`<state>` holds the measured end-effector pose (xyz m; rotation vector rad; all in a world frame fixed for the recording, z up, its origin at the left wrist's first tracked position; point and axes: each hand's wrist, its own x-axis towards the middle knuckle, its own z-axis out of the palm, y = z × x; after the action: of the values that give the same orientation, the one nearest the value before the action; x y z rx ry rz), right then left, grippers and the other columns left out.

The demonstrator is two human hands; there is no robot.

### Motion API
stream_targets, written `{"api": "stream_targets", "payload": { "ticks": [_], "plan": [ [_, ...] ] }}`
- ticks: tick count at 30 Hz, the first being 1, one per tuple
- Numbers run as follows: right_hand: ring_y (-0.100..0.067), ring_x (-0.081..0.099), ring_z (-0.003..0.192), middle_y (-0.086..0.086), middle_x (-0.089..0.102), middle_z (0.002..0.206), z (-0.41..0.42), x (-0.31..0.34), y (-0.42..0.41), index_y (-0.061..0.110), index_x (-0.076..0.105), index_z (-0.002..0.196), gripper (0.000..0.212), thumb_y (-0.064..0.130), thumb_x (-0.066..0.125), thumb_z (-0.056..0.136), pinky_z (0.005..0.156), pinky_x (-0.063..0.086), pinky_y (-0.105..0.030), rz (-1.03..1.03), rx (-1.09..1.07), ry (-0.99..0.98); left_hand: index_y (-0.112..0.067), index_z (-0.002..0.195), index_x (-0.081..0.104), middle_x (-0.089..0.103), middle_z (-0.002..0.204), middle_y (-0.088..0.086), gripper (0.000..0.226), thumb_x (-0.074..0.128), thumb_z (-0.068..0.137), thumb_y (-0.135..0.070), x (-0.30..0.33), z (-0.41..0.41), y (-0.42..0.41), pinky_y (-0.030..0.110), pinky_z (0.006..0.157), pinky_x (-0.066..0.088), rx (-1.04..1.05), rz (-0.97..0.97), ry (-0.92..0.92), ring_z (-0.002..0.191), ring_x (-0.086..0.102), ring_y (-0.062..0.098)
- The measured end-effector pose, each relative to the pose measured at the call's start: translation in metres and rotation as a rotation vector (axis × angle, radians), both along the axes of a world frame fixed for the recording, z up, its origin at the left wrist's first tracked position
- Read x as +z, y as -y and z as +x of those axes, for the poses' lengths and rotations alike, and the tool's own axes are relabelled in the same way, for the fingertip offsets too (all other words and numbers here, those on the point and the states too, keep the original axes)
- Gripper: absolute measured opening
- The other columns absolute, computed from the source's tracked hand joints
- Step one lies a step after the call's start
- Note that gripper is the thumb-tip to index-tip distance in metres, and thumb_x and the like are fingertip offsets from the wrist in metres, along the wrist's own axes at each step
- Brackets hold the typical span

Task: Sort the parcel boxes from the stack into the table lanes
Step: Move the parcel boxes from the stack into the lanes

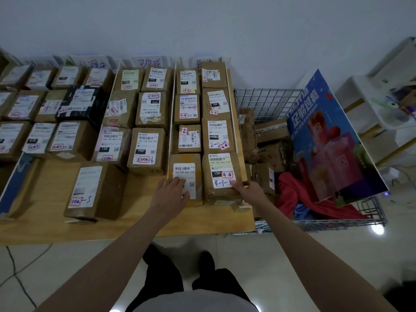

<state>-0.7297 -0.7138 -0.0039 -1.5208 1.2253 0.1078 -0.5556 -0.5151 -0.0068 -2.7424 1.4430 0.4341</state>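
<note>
From the head camera, the wooden surface (56,226) carried rows of brown parcel boxes in lanes split by thin white dividers. I take the white divider (172,113) left of the rightmost lane as the landmark.

Just right of that divider, at its near end, sat the box labelled 15H-159-A03-210 (186,158). The left hand (171,191) lay on its label with fingers nearly straight, pressing rather than gripping. Farther right of the divider, touching that box's side, was the box marked 4-1-3 (221,176). The right hand (248,188) pinched its near right corner, fingers curled over the edge. Both boxes closed off the near end of the lane's two columns, with more boxes beyond them towards the wall.

Well right of the divider, past the surface's edge, stood the wire cage (267,102) holding the unsorted parcels (270,131), a red cloth (292,194) and a blue poster board (333,140). Left of the divider, a lone box marked 2-5 (94,192) stood near the front.

Judging from this, both boxes were being squared into place. The 4-1-3 box sat close to the surface's front and right edges; an uneven shove from the corner pinch could twist it or tip it off towards the cage. Pushing too hard could also crowd the row behind or nudge the thin divider.
</note>
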Motion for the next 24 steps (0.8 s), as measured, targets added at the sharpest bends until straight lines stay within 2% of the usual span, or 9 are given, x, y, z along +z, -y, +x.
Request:
{"api": "stream_targets", "payload": {
  "ticks": [3, 7, 9, 13, 17, 24],
  "plan": [
    [-0.022, 0.064, 0.106, -0.011, 0.065, 0.123, -0.003, -0.005, -0.005, 0.004, 0.056, 0.125, 0.056, 0.045, 0.068, 0.09, 0.076, 0.053, -0.027, -0.068, -0.02, -0.019, -0.02, 0.137, 0.046, 0.053, 0.136, -0.002, 0.046, 0.036, 0.1, -0.044, -0.001, 0.001, 0.002, 0.038, 0.116, 0.025, 0.003, -0.001, 0.004, 0.126, 0.047, 0.018],
    [-0.028, 0.061, 0.112, -0.014, 0.055, 0.127, 0.001, -0.009, -0.011, 0.004, 0.048, 0.126, 0.061, 0.048, 0.068, 0.088, 0.091, 0.056, -0.044, -0.16, 0.031, -0.083, -0.019, 0.139, 0.045, 0.051, 0.138, -0.002, 0.047, 0.038, 0.1, -0.044, -0.003, 0.003, 0.003, 0.039, 0.117, 0.024, 0.001, -0.008, -0.007, 0.128, 0.047, 0.018],
    [-0.03, 0.057, 0.114, -0.015, 0.048, 0.13, 0.005, -0.01, -0.014, 0.003, 0.045, 0.129, 0.065, 0.05, 0.067, 0.089, 0.095, 0.052, -0.044, -0.231, 0.072, -0.128, -0.019, 0.14, 0.044, 0.051, 0.139, -0.002, 0.047, 0.039, 0.1, -0.043, -0.003, 0.004, 0.004, 0.039, 0.118, 0.024, 0.001, -0.012, -0.013, 0.129, 0.046, 0.017],
    [-0.031, 0.055, 0.114, -0.015, 0.053, 0.125, 0.01, -0.011, -0.016, 0.004, 0.047, 0.123, 0.06, 0.052, 0.063, 0.09, 0.094, 0.051, -0.046, -0.337, 0.154, -0.205, -0.019, 0.141, 0.045, 0.051, 0.139, -0.001, 0.046, 0.039, 0.101, -0.041, -0.003, 0.005, 0.005, 0.038, 0.118, 0.024, 0.003, -0.035, -0.017, 0.129, 0.047, 0.017],
    [-0.032, 0.056, 0.113, -0.015, 0.055, 0.122, 0.009, -0.013, -0.016, 0.007, 0.046, 0.12, 0.052, 0.046, 0.065, 0.09, 0.094, 0.051, -0.048, -0.383, 0.191, -0.247, -0.019, 0.137, 0.045, 0.051, 0.136, -0.001, 0.041, 0.042, 0.1, -0.036, -0.005, 0.007, 0.003, 0.036, 0.117, 0.026, -0.013, -0.063, -0.025, 0.125, 0.05, 0.017],
    [-0.03, 0.062, 0.107, -0.013, 0.058, 0.119, 0.015, -0.014, -0.017, 0.009, 0.043, 0.124, 0.054, 0.04, 0.07, 0.089, 0.088, 0.055, -0.048, -0.355, 0.177, -0.207, -0.018, 0.137, 0.044, 0.048, 0.137, 0.0, 0.044, 0.057, 0.096, -0.029, -0.009, 0.011, 0.002, 0.032, 0.107, 0.04, 0.005, -0.079, -0.106, 0.126, 0.046, 0.019]
  ]
}}
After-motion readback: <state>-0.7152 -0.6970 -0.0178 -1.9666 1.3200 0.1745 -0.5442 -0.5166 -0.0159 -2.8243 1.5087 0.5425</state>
